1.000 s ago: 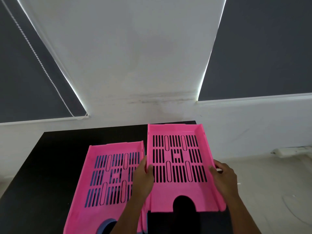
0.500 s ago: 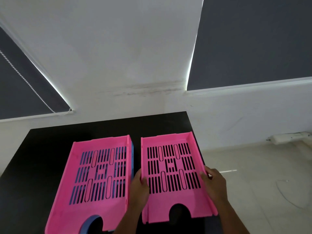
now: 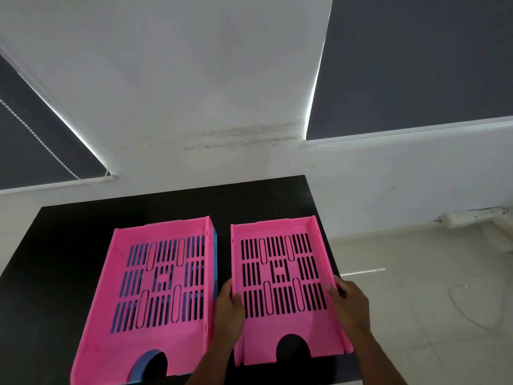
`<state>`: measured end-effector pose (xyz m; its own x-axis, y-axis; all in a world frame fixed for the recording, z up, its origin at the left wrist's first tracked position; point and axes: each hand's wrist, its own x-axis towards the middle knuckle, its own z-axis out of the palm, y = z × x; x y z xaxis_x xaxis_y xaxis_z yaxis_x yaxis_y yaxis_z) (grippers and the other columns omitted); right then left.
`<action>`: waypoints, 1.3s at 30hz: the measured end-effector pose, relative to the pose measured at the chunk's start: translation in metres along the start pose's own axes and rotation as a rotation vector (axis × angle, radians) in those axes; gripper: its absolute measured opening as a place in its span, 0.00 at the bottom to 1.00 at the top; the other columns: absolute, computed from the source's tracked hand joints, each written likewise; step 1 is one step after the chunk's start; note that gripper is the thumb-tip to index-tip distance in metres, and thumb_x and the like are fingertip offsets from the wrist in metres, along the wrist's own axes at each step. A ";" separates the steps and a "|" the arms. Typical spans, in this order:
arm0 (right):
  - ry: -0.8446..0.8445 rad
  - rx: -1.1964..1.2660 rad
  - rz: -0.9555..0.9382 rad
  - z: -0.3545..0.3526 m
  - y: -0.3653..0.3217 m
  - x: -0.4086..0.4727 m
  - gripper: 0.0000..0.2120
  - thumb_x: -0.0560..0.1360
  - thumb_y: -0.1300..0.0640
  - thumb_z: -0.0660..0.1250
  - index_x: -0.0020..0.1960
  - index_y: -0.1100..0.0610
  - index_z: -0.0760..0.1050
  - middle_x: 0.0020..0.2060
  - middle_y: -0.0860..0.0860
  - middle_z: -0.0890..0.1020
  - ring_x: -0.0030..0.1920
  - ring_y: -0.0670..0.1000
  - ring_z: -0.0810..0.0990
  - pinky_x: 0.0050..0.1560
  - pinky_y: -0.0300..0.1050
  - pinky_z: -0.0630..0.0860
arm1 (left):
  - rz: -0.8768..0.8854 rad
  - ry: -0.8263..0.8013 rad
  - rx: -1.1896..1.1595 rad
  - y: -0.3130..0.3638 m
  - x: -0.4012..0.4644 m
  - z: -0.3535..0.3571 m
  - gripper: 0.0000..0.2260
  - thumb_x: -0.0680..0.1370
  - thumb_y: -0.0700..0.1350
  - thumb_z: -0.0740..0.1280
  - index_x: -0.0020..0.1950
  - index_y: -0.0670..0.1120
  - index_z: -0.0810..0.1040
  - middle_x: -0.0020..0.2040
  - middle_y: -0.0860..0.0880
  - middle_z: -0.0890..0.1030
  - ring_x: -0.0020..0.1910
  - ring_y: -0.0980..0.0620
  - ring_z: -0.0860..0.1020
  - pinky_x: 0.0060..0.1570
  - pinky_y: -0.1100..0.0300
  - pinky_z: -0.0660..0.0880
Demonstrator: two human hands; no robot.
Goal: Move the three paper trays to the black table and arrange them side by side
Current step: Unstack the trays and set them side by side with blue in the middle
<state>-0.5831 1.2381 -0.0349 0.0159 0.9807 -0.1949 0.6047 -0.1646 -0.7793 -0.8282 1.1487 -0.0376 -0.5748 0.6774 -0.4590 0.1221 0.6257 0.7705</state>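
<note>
Two pink slotted paper trays lie on the black table (image 3: 69,232). The right pink tray (image 3: 280,337) rests flat near the table's right edge. My left hand (image 3: 229,307) grips its left wall and my right hand (image 3: 349,301) grips its right wall. The left pink tray (image 3: 116,343) sits stacked on a blue tray (image 3: 214,245), which shows only along the right side, through the slots and at the front notch. A narrow strip of table separates the two pink trays.
A white wall with two dark roller blinds stands behind the table. A light tiled floor (image 3: 416,273) lies to the right, with a white power strip (image 3: 472,218) by the wall and a thin cable on the tiles.
The right pink tray has come down from a raised, tilted hold to lie flat on the table beside the stacked trays. Both hands stay on its walls.
</note>
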 end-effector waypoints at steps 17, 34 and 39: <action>0.139 0.044 -0.001 0.006 -0.047 -0.003 0.09 0.78 0.63 0.65 0.57 0.60 0.79 0.41 0.47 0.78 0.38 0.46 0.81 0.35 0.35 0.78 | 0.245 -0.006 0.003 0.029 -0.015 -0.022 0.23 0.82 0.40 0.61 0.77 0.53 0.65 0.73 0.49 0.75 0.69 0.49 0.77 0.66 0.43 0.77; -0.203 0.105 -0.246 0.110 -0.138 -0.038 0.06 0.78 0.59 0.68 0.53 0.53 0.81 0.43 0.46 0.81 0.44 0.42 0.79 0.44 0.34 0.74 | 0.369 0.335 -0.086 0.028 -0.017 -0.130 0.16 0.82 0.37 0.62 0.68 0.49 0.77 0.63 0.56 0.79 0.63 0.59 0.76 0.65 0.60 0.71; -0.293 0.094 -0.250 0.147 -0.157 -0.055 0.11 0.78 0.57 0.68 0.59 0.56 0.80 0.49 0.51 0.83 0.48 0.47 0.80 0.48 0.36 0.72 | 0.284 0.423 -0.078 -0.001 -0.014 -0.180 0.17 0.81 0.37 0.64 0.64 0.54 0.76 0.62 0.58 0.78 0.58 0.64 0.77 0.54 0.69 0.73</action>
<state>-0.7962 1.1942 0.0109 -0.3585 0.9225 -0.1434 0.4852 0.0529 -0.8728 -0.9659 1.0689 0.0473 -0.8069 0.5904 -0.0199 0.2695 0.3979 0.8770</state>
